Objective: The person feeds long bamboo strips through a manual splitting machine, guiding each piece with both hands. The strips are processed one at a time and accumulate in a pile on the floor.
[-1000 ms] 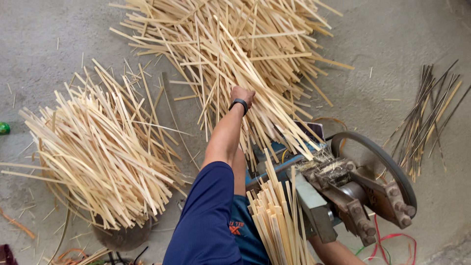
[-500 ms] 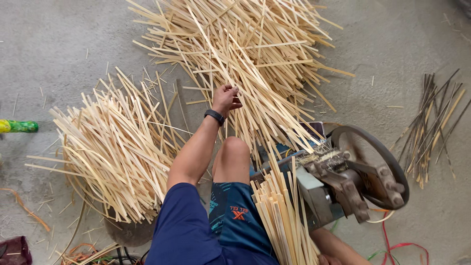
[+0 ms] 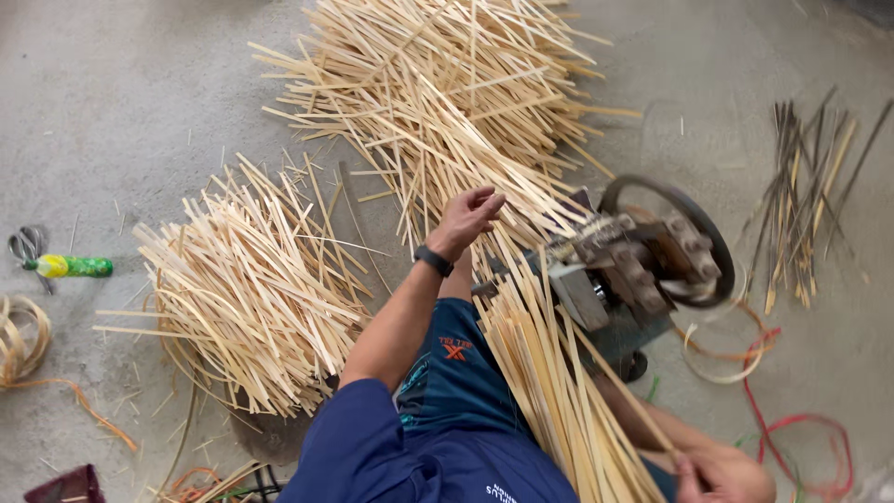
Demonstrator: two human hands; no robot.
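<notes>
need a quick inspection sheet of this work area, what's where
surface: bare grey concrete floor, scattered with thin splinters
job's things: bundle of pale sticks across the lap, leading to a small machine with a dark wheel; big stick pile ahead, second pile at left
clutter: dark sticks at right; scissors and yellow-green bottle far left; coiled strip
grippers: left hand, fingers spread, over the sticks by the machine; right hand grips the bundle's near end
cables: red cord looped on the floor by the machine
surroundings: nothing seen
</notes>
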